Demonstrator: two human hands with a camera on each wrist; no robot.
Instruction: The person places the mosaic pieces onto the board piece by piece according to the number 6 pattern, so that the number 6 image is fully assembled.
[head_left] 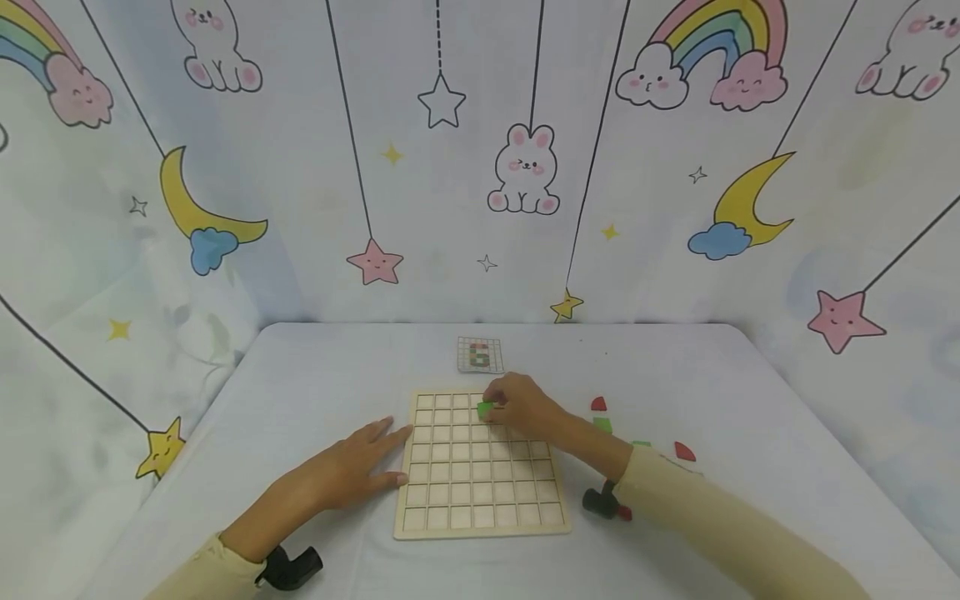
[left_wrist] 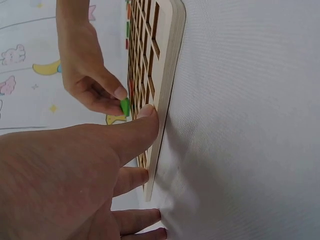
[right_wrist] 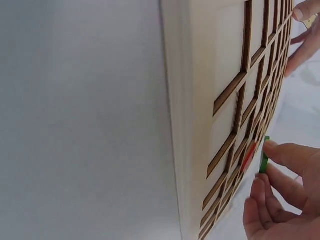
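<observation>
My right hand [head_left: 525, 406] pinches a small green block [head_left: 485, 410] between thumb and forefinger, over the upper rows of a wooden grid board [head_left: 482, 518]. In the right wrist view a red piece [right_wrist: 248, 157] lies in a cell beside the green block [right_wrist: 264, 159]. On the board's left side, my left hand [head_left: 350, 467] touches the rim with straight, spread fingers; in the left wrist view its thumb [left_wrist: 142, 122] rests on the frame's edge. The right hand and forearm hide part of the board's upper right.
A small card [head_left: 480, 355] with a red and green figure on a grid lies behind the board. To the right lie a red quarter-round piece [head_left: 598, 404], a green square [head_left: 602, 425], another red quarter-round [head_left: 684, 451] and a partly covered green piece [head_left: 641, 443].
</observation>
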